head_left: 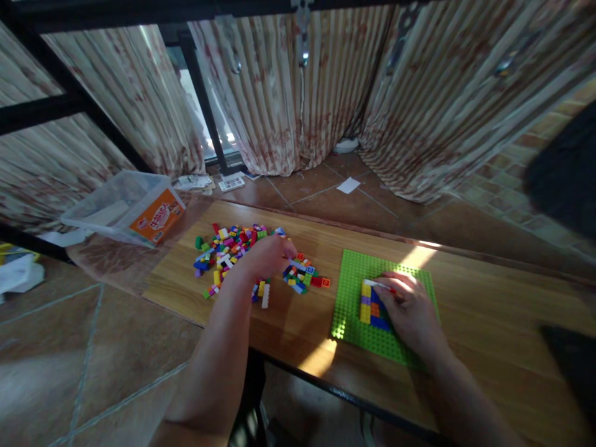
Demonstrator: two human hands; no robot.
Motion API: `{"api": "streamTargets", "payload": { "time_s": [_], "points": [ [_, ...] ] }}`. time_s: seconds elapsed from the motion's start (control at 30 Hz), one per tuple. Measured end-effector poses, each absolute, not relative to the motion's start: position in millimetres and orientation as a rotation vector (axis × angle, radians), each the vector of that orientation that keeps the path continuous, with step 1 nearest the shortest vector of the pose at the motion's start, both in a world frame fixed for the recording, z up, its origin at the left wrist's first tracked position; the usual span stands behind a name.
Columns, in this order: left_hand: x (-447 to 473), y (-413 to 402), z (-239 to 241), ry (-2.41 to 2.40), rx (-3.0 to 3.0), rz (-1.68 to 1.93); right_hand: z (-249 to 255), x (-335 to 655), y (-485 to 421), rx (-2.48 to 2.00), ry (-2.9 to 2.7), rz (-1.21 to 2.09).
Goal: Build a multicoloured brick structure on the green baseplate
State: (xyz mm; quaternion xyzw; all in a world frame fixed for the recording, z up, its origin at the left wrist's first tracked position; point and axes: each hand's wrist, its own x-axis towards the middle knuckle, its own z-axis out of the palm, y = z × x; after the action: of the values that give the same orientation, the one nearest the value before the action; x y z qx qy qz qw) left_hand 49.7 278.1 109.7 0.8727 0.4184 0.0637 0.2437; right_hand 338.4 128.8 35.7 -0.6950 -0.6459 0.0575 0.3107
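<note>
My left hand (pixel 269 256) reaches over the heap of loose toy building bricks (pixel 228 248), its fingers bent down among them and largely hidden by the back of the hand. On the green studded baseplate (pixel 351 273) stands a low block of joined bricks (pixel 365 310) in yellow, purple, orange and blue, with white at its far edge. My right hand (pixel 412 304) lies over the right side of this block, thumb and fingers closed at its far edge. A bit of red shows between the fingers; what they grip is too small to make out.
A wooden table (pixel 488 316) carries everything. Red bricks (pixel 321 282) lie between heap and baseplate. To the left is a clear plastic tub (pixel 112 211) with an orange label. Papers (pixel 193 181) are beyond the table, before floor-length curtains (pixel 288 99). A dark object (pixel 568 354) is at the right.
</note>
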Motion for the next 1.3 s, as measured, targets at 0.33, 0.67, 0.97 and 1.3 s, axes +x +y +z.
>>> {"api": "streamTargets", "payload": {
  "time_s": [0.33,0.67,0.97,1.3],
  "points": [
    [61,272,104,1.225,2.399,0.14,36,335,127,-1.805,-1.631,0.203],
    [58,268,126,1.047,2.333,0.327,41,329,129,-1.828,-1.691,0.139],
    [114,235,110,0.758,2.3,0.4,45,320,130,-1.79,-1.718,0.168],
    [138,218,87,0.755,2.351,0.423,55,339,121,-1.718,-1.603,0.262]
  ]
}}
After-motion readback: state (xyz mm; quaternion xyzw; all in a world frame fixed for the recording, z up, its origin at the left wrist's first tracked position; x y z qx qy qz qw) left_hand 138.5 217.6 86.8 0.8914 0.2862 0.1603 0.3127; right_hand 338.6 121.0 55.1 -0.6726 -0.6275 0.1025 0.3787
